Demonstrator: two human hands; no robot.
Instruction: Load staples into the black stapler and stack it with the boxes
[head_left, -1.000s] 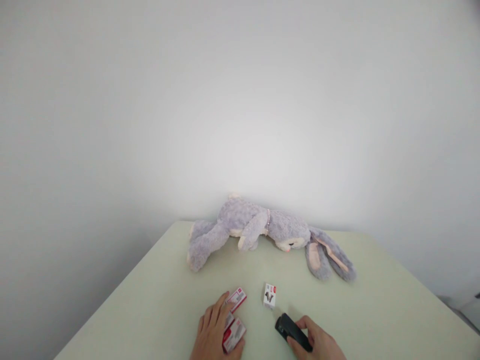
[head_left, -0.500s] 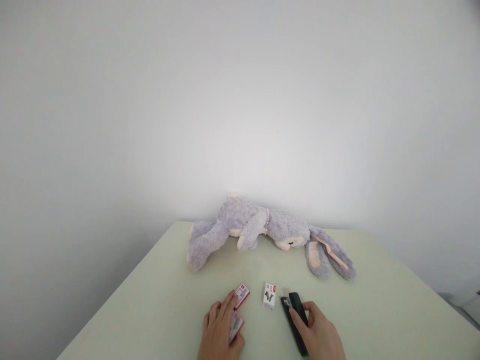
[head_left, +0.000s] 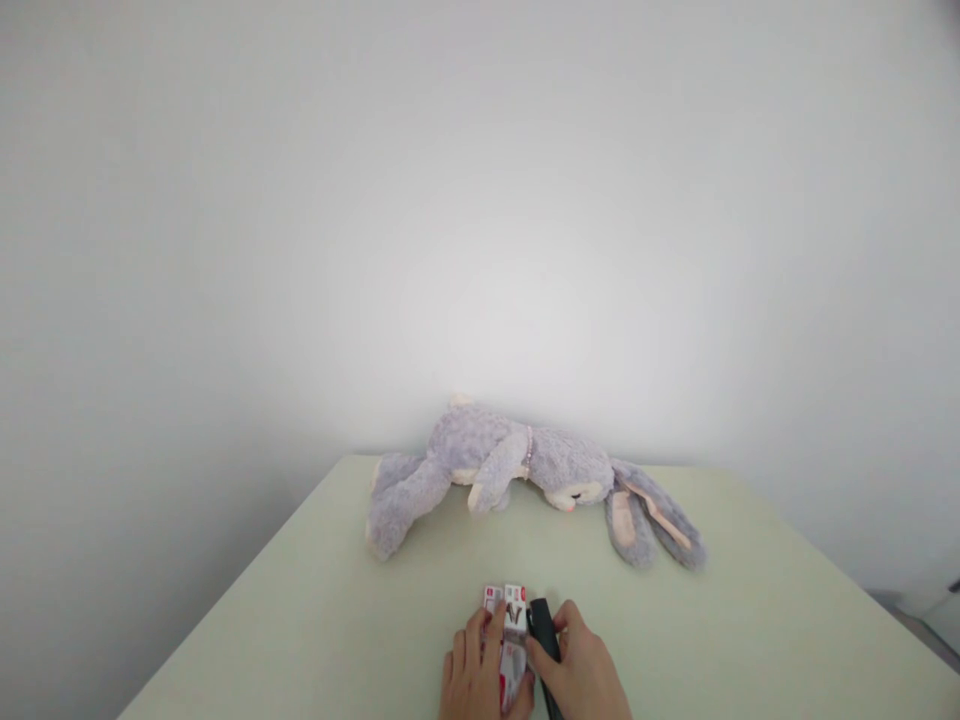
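Observation:
My left hand (head_left: 478, 668) lies over two flat red-and-white staple boxes, its fingers on top and its thumb along their near right side. The upper staple box (head_left: 492, 595) shows above the fingertips, and the lower staple box (head_left: 513, 664) shows between fingers and thumb. A small white box (head_left: 514, 612) with a dark picture and a red corner sits against them, beside my left fingertips. On its right is a black stapler (head_left: 543, 625), held between the thumb and fingers of my right hand (head_left: 581, 668). The stapler's near end is partly hidden by that hand.
A grey plush rabbit (head_left: 480, 445) lies on its side along the back of the pale green table (head_left: 315, 600), ears toward the right. Behind it rises a plain white wall (head_left: 480, 250).
My right hand has brought the stapler left, up against the small white box. My left hand has shifted right with the staple boxes, which now lie more in line and beside the white box.

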